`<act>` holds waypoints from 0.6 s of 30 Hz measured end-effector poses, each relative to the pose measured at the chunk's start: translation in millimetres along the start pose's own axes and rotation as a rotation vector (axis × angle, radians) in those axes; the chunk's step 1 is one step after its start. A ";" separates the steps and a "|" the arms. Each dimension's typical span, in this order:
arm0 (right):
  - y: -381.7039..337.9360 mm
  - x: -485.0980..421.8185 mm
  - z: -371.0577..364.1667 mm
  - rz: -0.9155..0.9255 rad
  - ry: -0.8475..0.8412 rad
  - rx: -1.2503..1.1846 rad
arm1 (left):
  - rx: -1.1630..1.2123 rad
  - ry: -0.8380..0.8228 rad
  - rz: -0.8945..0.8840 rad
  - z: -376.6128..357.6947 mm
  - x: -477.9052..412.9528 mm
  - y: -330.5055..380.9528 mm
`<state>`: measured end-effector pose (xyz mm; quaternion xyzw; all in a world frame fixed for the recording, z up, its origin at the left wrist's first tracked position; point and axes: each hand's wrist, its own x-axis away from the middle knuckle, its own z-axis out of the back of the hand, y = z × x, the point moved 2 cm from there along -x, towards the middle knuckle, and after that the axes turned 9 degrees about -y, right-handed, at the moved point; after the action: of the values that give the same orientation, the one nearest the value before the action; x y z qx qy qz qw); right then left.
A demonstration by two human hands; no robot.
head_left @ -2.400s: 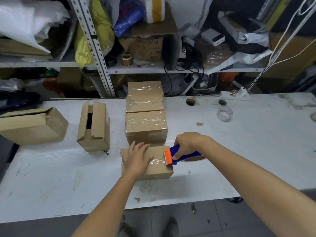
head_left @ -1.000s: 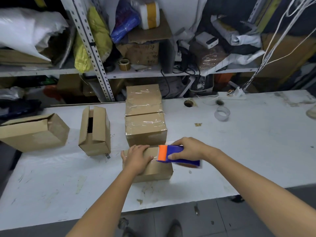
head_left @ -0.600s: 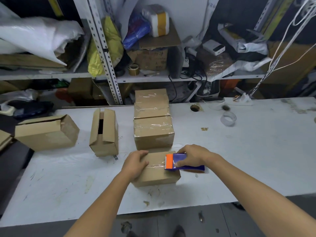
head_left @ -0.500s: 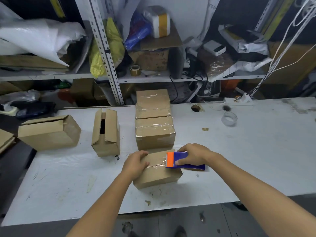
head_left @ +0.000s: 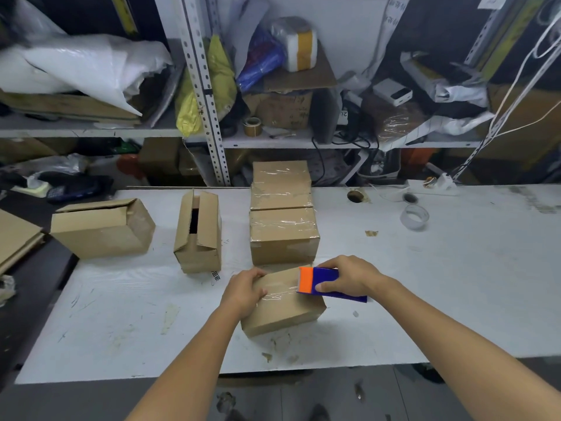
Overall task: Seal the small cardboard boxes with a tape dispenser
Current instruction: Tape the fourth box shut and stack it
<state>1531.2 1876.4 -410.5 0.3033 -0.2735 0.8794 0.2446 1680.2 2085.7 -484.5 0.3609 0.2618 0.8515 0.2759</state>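
— Cardboard box sits near the table's front edge. Our hands?
— Our left hand grips its left end; our right hand clamps the tape dispenser, orange end on its top.
— Behind it?
— 2 sealed: near taped box, far taped box at the back edge. Left of them, 1 open box; we cannot see inside.
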 end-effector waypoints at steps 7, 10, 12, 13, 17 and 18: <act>2.9 -18.8 18.9 -0.016 -0.123 0.067 | 0.034 -0.038 -0.029 0.8 -2.9 -4.0; 14.2 -30.2 23.3 -0.019 -0.170 0.022 | 0.055 -0.068 -0.034 2.3 -7.3 -7.0; 20.1 -32.0 27.0 -0.018 -0.190 0.001 | 0.065 -0.081 -0.037 2.3 -7.4 -5.9; 21.3 -37.5 28.4 -0.016 -0.210 -0.012 | 0.075 -0.083 -0.033 3.1 -9.6 -7.9; 30.3 -48.2 36.2 -0.001 -0.251 -0.034 | 0.081 -0.076 -0.043 4.6 -10.9 -8.3; 34.3 -48.7 40.2 -0.009 -0.253 -0.028 | 0.087 -0.077 -0.042 4.0 -10.9 -9.1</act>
<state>1560.7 1813.2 -427.6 0.4094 -0.3132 0.8292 0.2162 1692.2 2086.0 -493.1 0.3993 0.2955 0.8188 0.2876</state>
